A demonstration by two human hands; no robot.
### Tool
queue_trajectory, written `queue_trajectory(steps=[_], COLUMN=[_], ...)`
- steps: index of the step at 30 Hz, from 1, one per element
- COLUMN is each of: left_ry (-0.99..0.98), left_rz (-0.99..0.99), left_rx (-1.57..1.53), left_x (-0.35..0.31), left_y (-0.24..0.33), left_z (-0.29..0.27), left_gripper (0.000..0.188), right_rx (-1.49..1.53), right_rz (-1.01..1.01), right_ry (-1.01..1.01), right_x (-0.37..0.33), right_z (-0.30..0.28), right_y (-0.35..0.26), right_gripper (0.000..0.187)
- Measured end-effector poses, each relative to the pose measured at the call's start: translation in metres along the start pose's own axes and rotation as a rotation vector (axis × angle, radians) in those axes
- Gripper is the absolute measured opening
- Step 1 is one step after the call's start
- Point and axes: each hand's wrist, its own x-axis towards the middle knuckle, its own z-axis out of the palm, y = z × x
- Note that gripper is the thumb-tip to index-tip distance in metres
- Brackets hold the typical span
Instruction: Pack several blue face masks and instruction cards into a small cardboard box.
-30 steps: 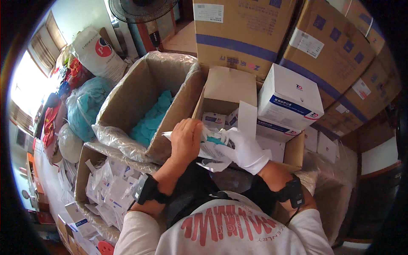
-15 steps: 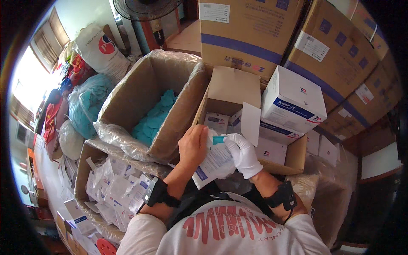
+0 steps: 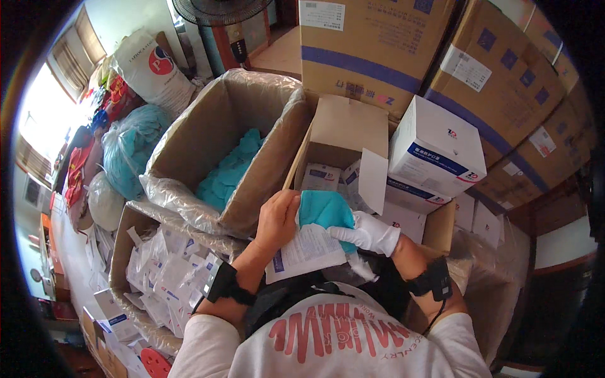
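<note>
Far left, a lined box [image 3: 142, 271] is packed with white packets. Next to it, a bigger box [image 3: 214, 145] is lined with plastic, teal stuff piled at the bottom. The bare left hand [image 3: 277, 220] is raised from a bent forearm, fingers clamped on the edge of a white pouch [image 3: 305, 252]. A teal wad [image 3: 324, 211] is held against the pouch's top by the gloved right hand [image 3: 365, 233], fingers closed on it, wrist angled in.

Matt teal cloth [image 3: 324, 210], glossy paper packet [image 3: 307, 252]
</note>
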Motion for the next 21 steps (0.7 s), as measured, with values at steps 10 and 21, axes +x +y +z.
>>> queue_trajectory(steps=[10, 21], left_ry=[-0.008, 0.146], left_rz=[-0.228, -0.258], left_rx=[-0.159, -0.095], left_x=[-0.001, -0.015], left_y=[-0.001, -0.022], left_z=[0.008, -0.006], left_gripper=[0.017, 0.021], right_rx=[0.294, 0.896], right_rz=[-0.211, -0.464], right_ry=[0.14, 0.581], right_x=[-0.003, -0.019], right_z=[0.025, -0.014], right_y=[-0.009, -0.004], right_gripper=[0.046, 0.048])
